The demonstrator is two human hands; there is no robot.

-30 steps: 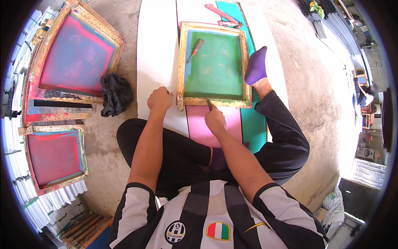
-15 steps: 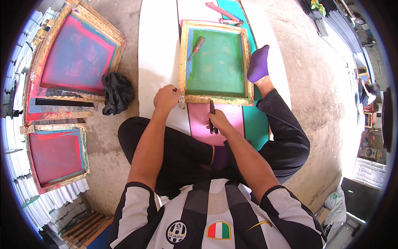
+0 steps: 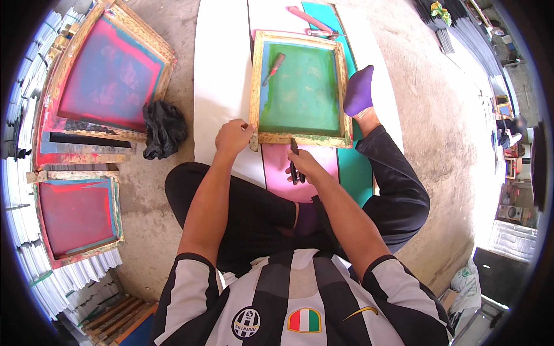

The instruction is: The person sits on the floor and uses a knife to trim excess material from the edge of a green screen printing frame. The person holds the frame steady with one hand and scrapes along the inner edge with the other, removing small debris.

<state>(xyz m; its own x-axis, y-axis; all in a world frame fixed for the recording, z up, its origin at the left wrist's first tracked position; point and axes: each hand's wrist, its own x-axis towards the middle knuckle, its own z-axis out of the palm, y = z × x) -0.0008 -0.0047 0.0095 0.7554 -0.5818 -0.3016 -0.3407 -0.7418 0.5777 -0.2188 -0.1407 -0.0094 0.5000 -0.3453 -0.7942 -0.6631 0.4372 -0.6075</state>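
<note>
In front of me lies a wooden screen-printing frame (image 3: 303,138) with green mesh. My left hand (image 3: 234,137) is closed at its near left corner, thumb and finger pinched against the wood; what they hold is hidden. Just below those fingers, a small metal hinge plate (image 3: 254,142) sits on the corner. Dark-handled pliers (image 3: 295,161) are in my right hand (image 3: 307,166), their jaws pointing away from me at the frame's near bar. On the mesh rests a screwdriver (image 3: 274,69) with a dark and red handle.
Under the frame are white, pink and teal boards (image 3: 222,69). A pink-handled tool (image 3: 310,18) and a metal tool (image 3: 323,33) lie beyond it. My purple-socked foot (image 3: 360,92) is at its right. Leftward are a black plastic bag (image 3: 164,128) and other screen frames (image 3: 120,242).
The pliers have tilted slightly in my right hand, their jaws staying by the near bar. My left hand keeps its place at the corner.
</note>
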